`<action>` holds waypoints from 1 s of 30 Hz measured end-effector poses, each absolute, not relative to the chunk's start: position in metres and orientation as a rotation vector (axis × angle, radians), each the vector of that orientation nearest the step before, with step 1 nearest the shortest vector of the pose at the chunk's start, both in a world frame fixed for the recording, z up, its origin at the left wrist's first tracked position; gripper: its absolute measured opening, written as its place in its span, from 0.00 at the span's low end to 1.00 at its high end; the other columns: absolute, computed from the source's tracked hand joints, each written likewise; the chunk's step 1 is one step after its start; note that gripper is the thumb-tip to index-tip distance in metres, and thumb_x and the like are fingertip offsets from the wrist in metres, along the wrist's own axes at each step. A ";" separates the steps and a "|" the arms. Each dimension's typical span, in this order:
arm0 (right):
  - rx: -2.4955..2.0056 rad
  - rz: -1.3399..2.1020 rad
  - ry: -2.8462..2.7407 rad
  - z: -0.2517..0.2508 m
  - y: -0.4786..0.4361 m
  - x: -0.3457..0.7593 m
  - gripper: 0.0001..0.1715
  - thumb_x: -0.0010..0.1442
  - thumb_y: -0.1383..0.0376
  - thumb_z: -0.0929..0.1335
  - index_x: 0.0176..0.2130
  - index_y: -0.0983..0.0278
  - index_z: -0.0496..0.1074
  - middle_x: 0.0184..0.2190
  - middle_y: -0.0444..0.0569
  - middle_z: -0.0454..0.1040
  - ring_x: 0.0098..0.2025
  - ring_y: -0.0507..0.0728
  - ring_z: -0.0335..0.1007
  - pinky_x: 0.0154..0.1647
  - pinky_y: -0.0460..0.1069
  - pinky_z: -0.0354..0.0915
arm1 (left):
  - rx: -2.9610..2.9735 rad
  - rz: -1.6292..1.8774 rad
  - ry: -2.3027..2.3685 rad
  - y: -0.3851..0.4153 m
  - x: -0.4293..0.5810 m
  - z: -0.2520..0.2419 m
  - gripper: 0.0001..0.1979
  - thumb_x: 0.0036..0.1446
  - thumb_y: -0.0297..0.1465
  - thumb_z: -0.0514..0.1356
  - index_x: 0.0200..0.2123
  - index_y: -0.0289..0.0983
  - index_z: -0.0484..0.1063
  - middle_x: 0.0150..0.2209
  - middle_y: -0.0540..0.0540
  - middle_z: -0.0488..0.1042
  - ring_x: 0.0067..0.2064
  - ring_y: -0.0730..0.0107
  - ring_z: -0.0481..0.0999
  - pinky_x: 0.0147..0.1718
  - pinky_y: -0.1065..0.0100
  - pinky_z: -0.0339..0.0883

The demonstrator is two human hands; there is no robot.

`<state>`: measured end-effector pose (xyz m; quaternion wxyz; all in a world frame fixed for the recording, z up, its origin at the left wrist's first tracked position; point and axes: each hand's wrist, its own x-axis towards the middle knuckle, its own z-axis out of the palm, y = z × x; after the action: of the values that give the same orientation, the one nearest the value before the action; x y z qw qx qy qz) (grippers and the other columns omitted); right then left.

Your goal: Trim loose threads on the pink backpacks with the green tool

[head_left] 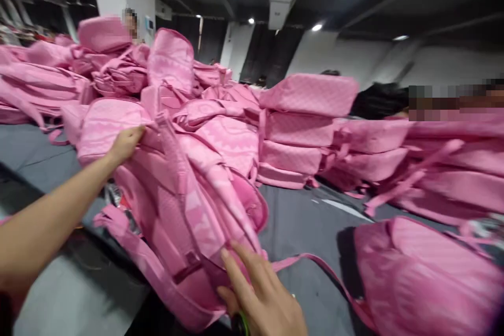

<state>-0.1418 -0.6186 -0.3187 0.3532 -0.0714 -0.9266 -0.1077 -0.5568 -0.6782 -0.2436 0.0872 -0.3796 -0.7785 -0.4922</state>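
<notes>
A pink backpack (157, 184) with a pale pattern stands tilted at the near table edge, its padded back and shoulder straps facing me. My left hand (128, 144) is closed on the top of this backpack. My right hand (263, 291) lies against its lower right side, fingers stretched along the fabric and thumb apart. Under the right thumb and palm shows a small black object with a green edge (241, 323); most of it is hidden, and I cannot make out its kind. A loose strap (311, 257) runs right across the grey tabletop.
Another pink backpack (429, 278) lies at the near right on the grey table (299, 220). Behind stands a stack of pink bags (299, 131), with more heaped at left (43, 84) and right (464, 178). People are partly visible beyond the piles.
</notes>
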 end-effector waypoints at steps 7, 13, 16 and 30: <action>-0.697 -0.218 -2.232 -0.335 -0.610 -0.142 0.37 0.66 0.54 0.66 0.69 0.63 0.58 0.62 0.65 0.67 0.57 0.69 0.69 0.49 0.62 0.74 | -1.090 -1.256 -2.174 -0.722 -0.492 -0.214 0.26 0.62 0.54 0.56 0.25 0.38 0.71 0.20 0.54 0.58 0.26 0.74 0.59 0.28 0.68 0.47; -0.986 0.374 -2.135 -0.322 -0.598 -0.094 0.37 0.62 0.38 0.63 0.50 0.65 0.76 0.34 0.54 0.79 0.34 0.61 0.76 0.32 0.52 0.72 | -1.124 -1.041 -1.954 -0.742 -0.413 -0.165 0.33 0.62 0.58 0.50 0.23 0.36 0.72 0.18 0.52 0.57 0.23 0.75 0.56 0.27 0.66 0.44; -0.926 0.632 -2.049 -0.314 -0.638 -0.063 0.30 0.61 0.40 0.65 0.34 0.63 0.76 0.17 0.42 0.67 0.19 0.52 0.63 0.19 0.45 0.62 | -1.163 -0.925 -1.820 -0.776 -0.362 -0.119 0.37 0.61 0.63 0.47 0.23 0.35 0.70 0.19 0.53 0.57 0.22 0.78 0.55 0.27 0.69 0.44; -1.200 0.526 -1.711 -0.361 -0.713 0.047 0.31 0.64 0.47 0.65 0.54 0.65 0.77 0.42 0.57 0.82 0.39 0.61 0.80 0.36 0.52 0.74 | -1.723 -0.334 -2.246 -0.650 -0.273 -0.301 0.22 0.66 0.47 0.54 0.38 0.38 0.81 0.34 0.39 0.82 0.34 0.57 0.81 0.28 0.66 0.62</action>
<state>0.0472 -0.7130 -0.3605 0.4735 -0.4903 -0.6994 0.2150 -0.2726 -0.6498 -0.3010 0.1452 -0.5982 -0.7795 -0.1160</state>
